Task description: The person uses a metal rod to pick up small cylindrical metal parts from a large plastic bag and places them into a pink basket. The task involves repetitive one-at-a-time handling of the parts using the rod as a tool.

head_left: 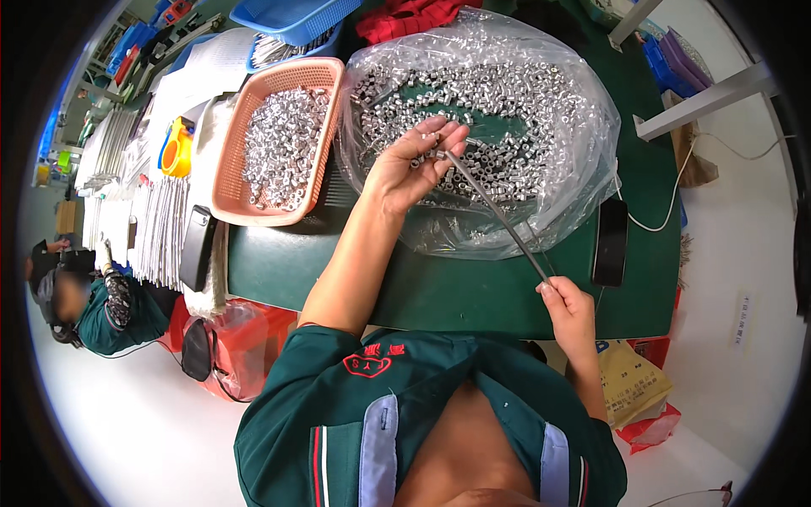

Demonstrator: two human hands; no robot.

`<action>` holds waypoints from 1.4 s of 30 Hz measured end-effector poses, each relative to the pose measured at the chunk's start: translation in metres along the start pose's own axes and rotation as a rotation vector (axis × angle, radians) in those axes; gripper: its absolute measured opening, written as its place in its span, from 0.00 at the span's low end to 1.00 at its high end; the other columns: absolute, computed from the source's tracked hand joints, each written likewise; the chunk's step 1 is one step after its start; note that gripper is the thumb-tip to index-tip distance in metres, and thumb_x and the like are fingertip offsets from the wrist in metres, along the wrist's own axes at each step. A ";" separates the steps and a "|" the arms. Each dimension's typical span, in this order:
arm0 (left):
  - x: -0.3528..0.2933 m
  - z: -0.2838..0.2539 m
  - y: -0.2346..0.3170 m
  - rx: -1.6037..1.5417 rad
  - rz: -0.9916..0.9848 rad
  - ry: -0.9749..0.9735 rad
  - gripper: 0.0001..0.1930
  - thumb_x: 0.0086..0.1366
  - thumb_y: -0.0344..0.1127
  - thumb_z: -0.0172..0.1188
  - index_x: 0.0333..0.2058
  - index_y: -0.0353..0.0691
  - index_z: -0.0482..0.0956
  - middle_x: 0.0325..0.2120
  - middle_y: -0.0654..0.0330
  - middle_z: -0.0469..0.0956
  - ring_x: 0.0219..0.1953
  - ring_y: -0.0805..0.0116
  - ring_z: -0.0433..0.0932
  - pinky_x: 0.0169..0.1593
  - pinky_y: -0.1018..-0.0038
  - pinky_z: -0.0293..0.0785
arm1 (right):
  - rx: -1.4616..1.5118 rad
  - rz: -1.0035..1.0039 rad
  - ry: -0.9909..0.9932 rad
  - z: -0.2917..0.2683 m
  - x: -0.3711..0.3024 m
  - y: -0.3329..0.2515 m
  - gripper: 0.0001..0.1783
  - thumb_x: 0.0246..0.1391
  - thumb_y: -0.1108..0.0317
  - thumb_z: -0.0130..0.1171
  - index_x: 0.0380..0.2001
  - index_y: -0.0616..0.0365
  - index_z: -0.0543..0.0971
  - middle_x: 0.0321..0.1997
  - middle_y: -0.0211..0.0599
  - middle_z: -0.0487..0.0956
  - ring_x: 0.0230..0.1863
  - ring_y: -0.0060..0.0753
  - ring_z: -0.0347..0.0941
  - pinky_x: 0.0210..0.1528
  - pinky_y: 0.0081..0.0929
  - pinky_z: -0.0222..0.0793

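Over the near left part of a clear plastic bag (473, 241) that lies spread open, my left hand (404, 173) is turned palm up with its fingers curled. Between its fingers are small silvery metal sleeves (440, 155), at the far tip of a thin dark grey rod (498, 211). How many sleeves sit there, and whether any is on the rod, is too small to tell. My right hand (569, 306), by the table's near edge, pinches the rod's lower end. Loose metal sleeves (549, 127) cover much of the bag.
Left of the bag stands a pink basket (226, 160) of similar sleeves. Blue baskets (291, 21) and red cloth (410, 19) are behind. Phones (610, 243) (198, 247) lie on both sides. A yellow tape dispenser (177, 148) is left; another person (127, 317) sits farther left.
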State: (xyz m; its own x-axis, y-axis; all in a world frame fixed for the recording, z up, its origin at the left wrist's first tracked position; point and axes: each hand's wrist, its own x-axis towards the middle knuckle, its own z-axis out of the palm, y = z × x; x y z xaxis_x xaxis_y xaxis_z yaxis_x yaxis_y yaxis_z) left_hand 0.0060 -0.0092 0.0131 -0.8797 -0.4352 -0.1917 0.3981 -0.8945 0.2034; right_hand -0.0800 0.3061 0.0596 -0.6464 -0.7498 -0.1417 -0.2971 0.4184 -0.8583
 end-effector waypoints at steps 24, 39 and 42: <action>-0.005 0.004 -0.009 0.158 0.153 0.069 0.17 0.60 0.16 0.49 0.49 0.30 0.65 0.49 0.46 0.69 0.56 0.49 0.70 0.60 0.55 0.69 | -0.351 -0.102 0.056 -0.001 -0.012 -0.024 0.08 0.56 0.67 0.56 0.31 0.62 0.75 0.21 0.41 0.75 0.19 0.42 0.71 0.23 0.31 0.63; -0.006 0.006 -0.011 -0.246 0.067 -0.047 0.13 0.67 0.25 0.47 0.49 0.30 0.66 0.51 0.46 0.68 0.58 0.49 0.68 0.64 0.48 0.61 | 0.010 -0.001 -0.006 0.021 -0.005 -0.002 0.07 0.57 0.71 0.55 0.31 0.64 0.76 0.16 0.30 0.67 0.18 0.17 0.60 0.21 0.21 0.57; -0.007 0.005 -0.011 -0.236 0.045 -0.031 0.13 0.67 0.26 0.47 0.50 0.30 0.67 0.51 0.47 0.68 0.58 0.49 0.68 0.64 0.48 0.61 | 0.035 0.001 -0.001 0.023 -0.007 -0.003 0.07 0.57 0.71 0.55 0.31 0.65 0.77 0.16 0.27 0.66 0.19 0.13 0.59 0.22 0.19 0.56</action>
State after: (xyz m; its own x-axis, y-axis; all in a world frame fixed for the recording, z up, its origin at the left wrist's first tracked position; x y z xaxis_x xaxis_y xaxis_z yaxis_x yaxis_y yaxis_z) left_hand 0.0070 0.0040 0.0171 -0.8658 -0.4749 -0.1576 0.4836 -0.8751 -0.0195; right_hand -0.0582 0.2985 0.0520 -0.6460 -0.7499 -0.1426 -0.2723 0.4009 -0.8747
